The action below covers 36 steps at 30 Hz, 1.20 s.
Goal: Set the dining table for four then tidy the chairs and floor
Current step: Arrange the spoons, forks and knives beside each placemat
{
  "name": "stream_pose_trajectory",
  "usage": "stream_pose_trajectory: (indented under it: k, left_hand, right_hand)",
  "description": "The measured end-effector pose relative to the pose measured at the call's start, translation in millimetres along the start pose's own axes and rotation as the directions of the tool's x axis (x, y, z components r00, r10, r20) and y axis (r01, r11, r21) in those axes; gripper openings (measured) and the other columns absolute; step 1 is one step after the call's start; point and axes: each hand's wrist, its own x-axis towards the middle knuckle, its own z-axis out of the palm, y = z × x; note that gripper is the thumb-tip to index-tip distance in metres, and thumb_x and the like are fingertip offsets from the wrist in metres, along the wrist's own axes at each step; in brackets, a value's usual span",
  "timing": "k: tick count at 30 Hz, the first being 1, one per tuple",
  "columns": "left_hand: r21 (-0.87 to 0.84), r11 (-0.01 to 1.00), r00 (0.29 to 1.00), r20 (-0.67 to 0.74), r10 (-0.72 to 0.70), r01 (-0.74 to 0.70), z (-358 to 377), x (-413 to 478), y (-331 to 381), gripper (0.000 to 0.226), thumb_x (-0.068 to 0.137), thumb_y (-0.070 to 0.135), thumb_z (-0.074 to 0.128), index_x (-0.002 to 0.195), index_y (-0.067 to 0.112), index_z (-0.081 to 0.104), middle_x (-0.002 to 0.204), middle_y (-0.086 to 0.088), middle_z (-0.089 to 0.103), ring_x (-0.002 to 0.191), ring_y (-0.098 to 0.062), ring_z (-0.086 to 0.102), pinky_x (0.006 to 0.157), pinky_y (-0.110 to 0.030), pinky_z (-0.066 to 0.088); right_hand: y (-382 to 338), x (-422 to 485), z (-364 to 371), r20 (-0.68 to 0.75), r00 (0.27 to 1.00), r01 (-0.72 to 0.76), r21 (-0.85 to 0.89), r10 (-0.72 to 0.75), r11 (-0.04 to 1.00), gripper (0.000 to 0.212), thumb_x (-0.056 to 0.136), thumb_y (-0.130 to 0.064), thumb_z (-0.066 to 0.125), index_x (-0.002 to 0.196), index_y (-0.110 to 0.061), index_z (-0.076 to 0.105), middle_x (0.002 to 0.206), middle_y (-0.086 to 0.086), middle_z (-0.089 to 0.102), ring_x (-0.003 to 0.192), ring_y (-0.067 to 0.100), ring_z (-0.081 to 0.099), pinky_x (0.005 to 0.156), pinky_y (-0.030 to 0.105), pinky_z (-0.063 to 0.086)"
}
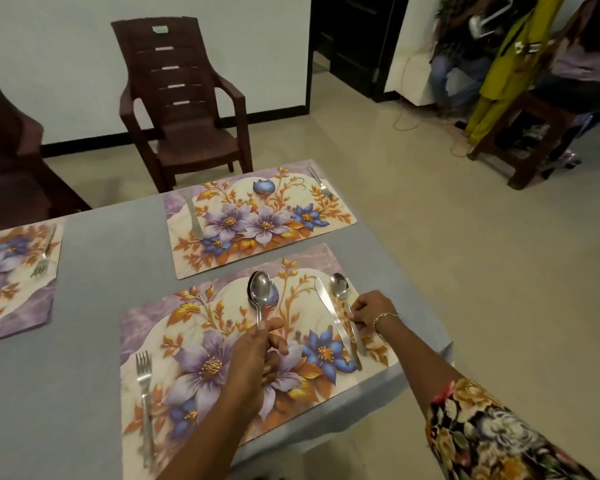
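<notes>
Left hand [257, 344]: spoons [262, 292], bowls pointing away

Three floral rectangular placemats [262, 216], three steel forks [144, 375], two steel table knives [333, 317], one single steel spoon [340, 289], at least two stacked spoons [262, 292], two brown plastic armchairs [184, 98].

- One head cam, wide-angle, above the near edge of the table [94, 271], pitched forward and down.
- Close range: nearest placemat [174, 327] dead centre, chair [184, 126] at 11 o'clock, floor [465, 271] at 2 o'clock.
</notes>
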Motion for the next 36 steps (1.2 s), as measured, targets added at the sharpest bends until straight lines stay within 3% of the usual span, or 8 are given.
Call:
stream_pose_trajectory:
  k: [3, 8, 11, 13, 17, 20, 28, 36]
  left_hand:
    - [-0.029, 0.999, 1.000, -0.010, -0.019, 0.018, 14.6, -1.5, -7.8, 0.029, 0.100, 0.014, 0.030, 0.105, 0.006, 0.058, 0.053, -0.003, 0.053, 0.031, -0.007, 0.027, 0.044, -0.013, 0.019]
    - [0.087, 0.996, 0.998, -0.055, 0.016, -0.011, 46.0, -4.0, -14.3, 0.029, 0.101, 0.019, 0.032, 0.107, 0.009, 0.059, 0.061, -0.005, 0.053, 0.033, -0.005, 0.030, 0.033, -0.012, 0.021]
    - [0.057, 0.998, 0.998, -0.059, 0.025, -0.022, 71.5, -5.9, -15.3, 0.027, 0.102, 0.017, 0.032, 0.103, 0.006, 0.057, 0.054, -0.003, 0.057, 0.031, -0.007, 0.043, 0.033, -0.011, 0.032]
    - [0.020, 1.000, 0.998, -0.056, 0.013, -0.012, 87.9, -5.6, -20.9, 0.029, 0.102, 0.021, 0.033, 0.106, 0.007, 0.057, 0.056, -0.005, 0.060, 0.042, -0.015, 0.054, 0.039, -0.016, 0.041]
    - [0.044, 0.999, 0.997, -0.072, -0.006, 0.009, 126.1, -2.8, -36.5, 0.027, 0.102, 0.020, 0.032, 0.100, 0.010, 0.058, 0.057, -0.004, 0.055, 0.037, -0.010, 0.034, 0.035, -0.013, 0.024]
    - [0.083, 0.997, 1.000, -0.020, 0.005, -0.003, 159.9, 3.5, -42.9, 0.027, 0.102, 0.015, 0.032, 0.102, 0.007, 0.058, 0.062, -0.004, 0.056, 0.035, -0.007, 0.033, 0.032, -0.015, 0.023]
    - [0.014, 1.000, 0.994, 0.107, -0.018, 0.017, 275.8, 72.7, -67.5, 0.018, 0.098, 0.009, 0.044, 0.105, 0.004, 0.060, 0.076, -0.008, 0.073, 0.051, -0.012, 0.057, 0.049, -0.023, 0.043]
    - [0.028, 0.999, 1.000, -0.019, -0.023, 0.024, 405.7, 171.9, -59.6, 0.005, 0.093, 0.005, 0.051, 0.097, 0.002, 0.051, 0.073, -0.008, 0.074, 0.034, -0.006, 0.040, 0.033, -0.015, 0.024]
  right_hand:
    - [2.3, 3.7, -1.3, 0.030, 0.999, 0.030, -0.036, -0.029, 0.999, 0.032, 0.077, -0.009, 0.073, 0.055, -0.018, 0.052, 0.074, 0.011, 0.067, 0.081, 0.030, 0.069, 0.076, 0.035, 0.056]
    - [4.9, 5.0, -11.8, 0.057, 0.995, 0.092, -0.158, -0.084, 0.983, 0.009, 0.082, -0.018, 0.069, 0.076, -0.013, 0.064, 0.097, 0.011, 0.070, 0.093, 0.027, 0.066, 0.074, 0.027, 0.048]
    - [15.4, 6.5, -20.2, 0.080, 0.984, 0.169, -0.183, -0.156, 0.969, 0.026, 0.086, -0.015, 0.062, 0.063, -0.019, 0.050, 0.093, 0.012, 0.070, 0.085, 0.029, 0.067, 0.076, 0.031, 0.054]
    - [22.9, 3.3, -28.1, 0.114, 0.977, 0.193, -0.126, -0.179, 0.973, 0.025, 0.087, -0.015, 0.062, 0.065, -0.017, 0.050, 0.078, 0.011, 0.068, 0.066, 0.026, 0.066, 0.070, 0.033, 0.056]
    - [45.4, -1.4, -48.3, 0.135, 0.962, 0.233, 0.034, -0.236, 0.972, 0.024, 0.087, -0.013, 0.063, 0.066, -0.017, 0.051, 0.064, 0.006, 0.061, 0.052, 0.019, 0.059, 0.063, 0.033, 0.056]
    - [65.9, -2.3, -68.0, 0.135, 0.965, 0.197, 0.191, -0.225, 0.962, 0.026, 0.088, -0.008, 0.059, 0.066, -0.017, 0.050, 0.057, 0.003, 0.057, 0.046, 0.013, 0.054, 0.049, 0.024, 0.050]
    - [122.0, 53.8, -158.6, 0.137, 0.961, 0.200, 0.253, -0.240, 0.947, 0.024, 0.086, -0.001, 0.056, 0.068, -0.016, 0.053, 0.060, 0.004, 0.057, 0.049, 0.013, 0.054, 0.049, 0.022, 0.047]
    - [138.4, 179.1, -265.5, 0.193, 0.948, 0.216, 0.202, -0.255, 0.955, 0.024, 0.086, -0.002, 0.054, 0.070, -0.019, 0.056, 0.064, -0.001, 0.059, 0.056, 0.011, 0.056, 0.054, 0.021, 0.047]
